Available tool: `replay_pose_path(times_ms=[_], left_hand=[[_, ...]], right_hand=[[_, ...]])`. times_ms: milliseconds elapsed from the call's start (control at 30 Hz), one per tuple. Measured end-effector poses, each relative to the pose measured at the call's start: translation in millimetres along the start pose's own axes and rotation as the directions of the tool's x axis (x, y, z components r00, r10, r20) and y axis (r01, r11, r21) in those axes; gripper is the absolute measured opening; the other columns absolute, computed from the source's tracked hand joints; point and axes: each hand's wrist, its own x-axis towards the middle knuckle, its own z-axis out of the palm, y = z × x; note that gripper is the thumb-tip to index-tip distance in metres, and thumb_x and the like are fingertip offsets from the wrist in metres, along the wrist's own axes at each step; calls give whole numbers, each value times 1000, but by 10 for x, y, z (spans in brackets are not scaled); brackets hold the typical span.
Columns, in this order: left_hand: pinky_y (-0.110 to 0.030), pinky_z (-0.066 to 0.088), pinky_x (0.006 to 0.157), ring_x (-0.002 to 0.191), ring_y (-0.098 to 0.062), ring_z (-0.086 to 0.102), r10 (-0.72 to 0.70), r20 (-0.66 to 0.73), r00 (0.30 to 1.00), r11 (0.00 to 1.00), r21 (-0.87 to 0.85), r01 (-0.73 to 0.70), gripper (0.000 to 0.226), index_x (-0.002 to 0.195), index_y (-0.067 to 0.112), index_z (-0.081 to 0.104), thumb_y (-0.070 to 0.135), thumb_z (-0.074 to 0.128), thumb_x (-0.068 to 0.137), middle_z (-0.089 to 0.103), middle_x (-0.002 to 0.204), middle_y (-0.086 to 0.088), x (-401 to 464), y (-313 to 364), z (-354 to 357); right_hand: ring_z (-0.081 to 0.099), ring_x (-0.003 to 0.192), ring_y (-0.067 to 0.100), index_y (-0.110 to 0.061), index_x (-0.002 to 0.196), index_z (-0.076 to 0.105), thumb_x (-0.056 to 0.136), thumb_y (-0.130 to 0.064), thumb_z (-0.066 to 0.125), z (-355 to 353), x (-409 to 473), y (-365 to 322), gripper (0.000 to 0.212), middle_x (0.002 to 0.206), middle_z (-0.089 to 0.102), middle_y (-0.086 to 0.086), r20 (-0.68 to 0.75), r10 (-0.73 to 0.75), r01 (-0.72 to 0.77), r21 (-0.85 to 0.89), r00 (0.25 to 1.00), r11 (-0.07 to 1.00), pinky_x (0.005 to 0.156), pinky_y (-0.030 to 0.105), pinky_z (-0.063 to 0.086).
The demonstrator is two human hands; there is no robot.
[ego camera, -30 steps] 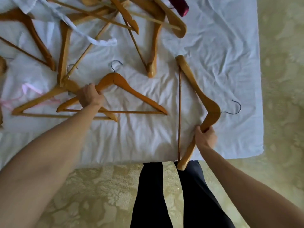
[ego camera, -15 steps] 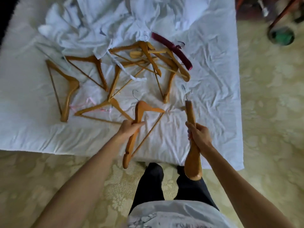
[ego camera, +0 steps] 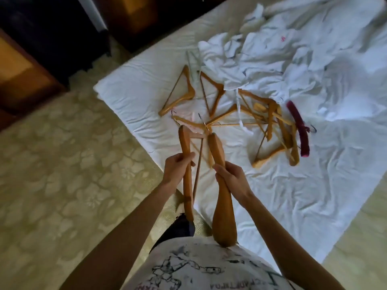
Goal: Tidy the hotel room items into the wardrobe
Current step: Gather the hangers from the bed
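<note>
two wooden hangers are standing edge-on, long axes running away from the body, the left hand gripping one hanger and the right hand gripping the other hanger.

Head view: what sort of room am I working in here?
Probably a hotel bedroom: a bed with a rumpled white sheet, wooden coat hangers scattered on it, patterned carpet, and dark wooden furniture that may be a wardrobe.
</note>
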Motion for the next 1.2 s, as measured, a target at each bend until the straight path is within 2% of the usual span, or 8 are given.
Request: replay_pose_path(times_ms=[167,433,600,767,900,1033,1133,1200], left_hand=[[-17,49,57,57,-7,60,11,-236,972,983,-175,-54,30,83,5,75,33,71,90,69,68,-1,-234,28,-826],[-9,44,54,53,2,58,-41,-525,850,940,-309,-146,28,85,5,74,32,69,92,65,59,11,-325,-69,-2353],[-22,49,66,63,-6,62,-34,-594,803,920,-333,-208,23,84,11,74,33,71,90,69,67,6,-54,-111,-3411],[-23,49,62,62,-6,63,37,-595,803,912,-308,-270,24,92,6,72,30,71,91,70,70,4,303,70,-4483],[-20,47,60,62,-5,62,63,-599,799,905,-304,-299,22,93,7,72,29,71,91,71,74,0,672,262,-5255],[-28,51,65,64,-10,62,80,-593,802,900,-303,-314,26,93,6,72,31,71,91,71,75,-2,1170,430,-5894],[-38,55,73,70,-19,65,91,-578,811,899,-302,-316,27,94,3,72,31,71,91,72,76,-3,1651,558,-6405],[-37,57,75,72,-19,66,105,-573,812,907,-279,-314,27,94,5,72,31,70,91,73,79,-5,2025,643,-6770]], right_hand=[[57,59,13,-6,87,67,98,-32,61,723,284,-453,29,65,60,1,242,-108,135,-100,964,986,59,28,46],[61,65,20,-4,97,72,99,-31,59,2418,770,-1136,30,72,67,8,569,-129,245,-131,812,961,68,39,50],[63,68,21,-12,99,73,99,-40,54,3608,1121,-1502,33,74,68,8,705,-126,283,-111,698,953,73,40,51],[63,68,21,-6,104,70,89,-47,53,4660,1500,-2009,47,78,67,14,745,-157,279,-41,648,959,70,33,54],[63,66,18,-4,101,69,90,-46,52,5374,1859,-2369,46,77,66,13,741,-192,293,-7,643,956,69,29,55],[62,63,14,-7,100,68,99,-34,47,5991,2246,-2652,34,72,66,7,724,-223,320,3,653,947,65,25,54],[64,67,16,-9,99,69,103,-27,46,6489,2629,-2866,29,72,67,6,696,-230,320,0,680,947,72,31,55],[66,73,24,-12,100,70,98,-36,51,6857,2933,-3008,31,76,69,9,674,-221,309,-12,705,951,79,41,57]])
